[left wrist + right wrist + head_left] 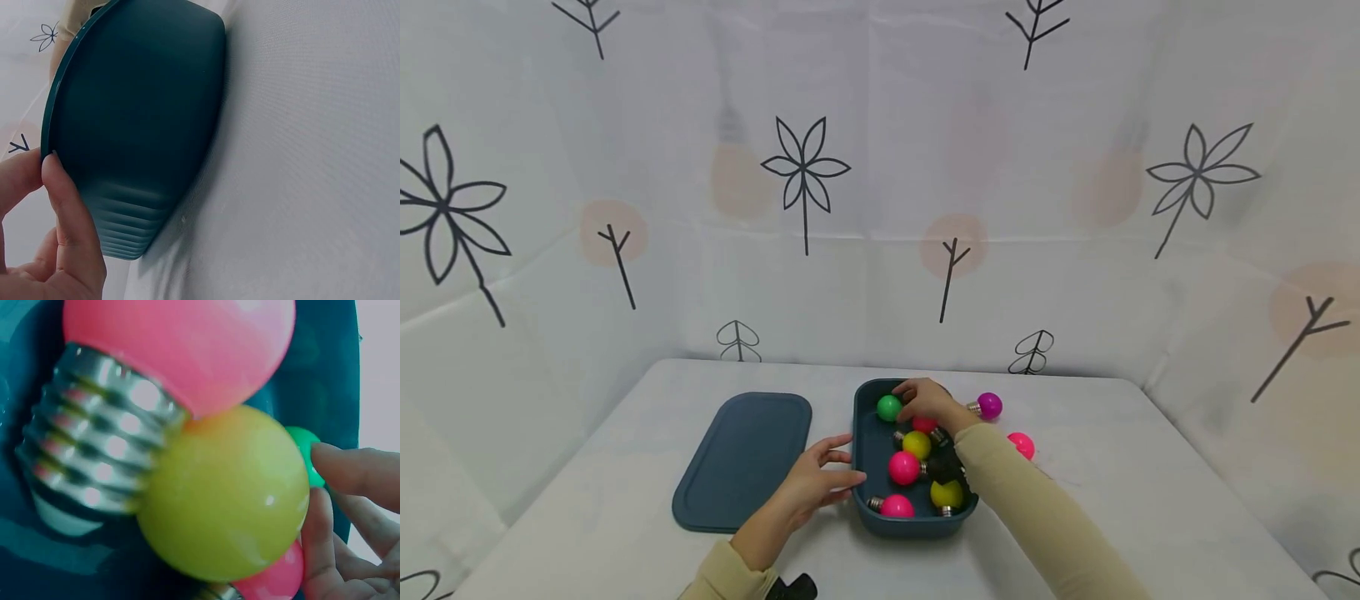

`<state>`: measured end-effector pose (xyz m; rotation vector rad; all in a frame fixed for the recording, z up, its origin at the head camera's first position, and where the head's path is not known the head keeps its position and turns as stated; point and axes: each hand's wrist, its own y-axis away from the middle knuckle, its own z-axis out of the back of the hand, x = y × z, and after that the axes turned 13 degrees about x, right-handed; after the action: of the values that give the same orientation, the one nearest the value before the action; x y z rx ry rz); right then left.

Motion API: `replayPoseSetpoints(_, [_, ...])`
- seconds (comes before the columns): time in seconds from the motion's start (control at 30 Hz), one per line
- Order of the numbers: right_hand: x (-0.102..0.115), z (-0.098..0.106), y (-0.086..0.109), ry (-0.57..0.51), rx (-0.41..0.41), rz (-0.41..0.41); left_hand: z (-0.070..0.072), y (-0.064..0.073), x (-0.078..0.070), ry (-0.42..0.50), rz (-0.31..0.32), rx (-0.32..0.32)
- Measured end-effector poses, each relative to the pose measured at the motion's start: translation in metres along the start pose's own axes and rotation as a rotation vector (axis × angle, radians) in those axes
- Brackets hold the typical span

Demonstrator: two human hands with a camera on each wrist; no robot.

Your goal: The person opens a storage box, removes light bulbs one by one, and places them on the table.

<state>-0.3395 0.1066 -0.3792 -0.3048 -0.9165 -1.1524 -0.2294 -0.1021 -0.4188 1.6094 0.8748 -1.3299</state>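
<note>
A dark teal box (865, 517) in the head view holds several round light bulbs with metal screw bases. My left hand (820, 477) is at its left side; in the left wrist view, thumb and forefinger pinch the box's rim (49, 119). Over the far end of the box, my right hand (931, 402) pinches a green light bulb (889, 407), whose base is hidden behind the fingers. Closer in the box are yellow bulbs (917, 444) and pink bulbs (903, 468). The right wrist view has a yellow bulb (219, 494) in front of the green bulb (306, 450).
A flat dark teal lid (745, 462) lies left of the box on the white table (625, 483). Right of the box lie a purple bulb (990, 406) and a pink bulb (1022, 445), partly behind the right sleeve. A printed white cloth (865, 292) hangs behind.
</note>
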Motion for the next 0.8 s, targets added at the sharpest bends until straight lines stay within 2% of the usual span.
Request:
replayPoseSetpoints(0.07, [0.002,-0.002,-0.001,0.013,0.020,0.014,0.000,0.000,0.000,-0.002,-0.001,-0.001])
replayPoseSetpoints(0.23, [0.007,-0.011,-0.005,-0.029,0.042,0.038,0.000,0.000,0.000,-0.004,0.001,-0.002])
replayPoseSetpoints(0.37, [0.011,-0.015,-0.006,0.013,0.012,0.023,0.001,0.000,0.000,-0.005,0.001,-0.001])
replayPoseSetpoints(0.47, [0.013,-0.017,-0.008,0.020,0.043,0.016,0.001,0.000,0.000,-0.009,-0.003,-0.003])
replayPoseSetpoints(0.6, [0.013,-0.020,-0.010,-0.031,0.114,0.005,0.001,0.000,0.000,-0.009,-0.006,-0.001])
replayPoseSetpoints(0.8, [0.007,-0.023,-0.012,-0.119,0.135,0.039,0.001,0.000,0.000,0.001,-0.003,0.003])
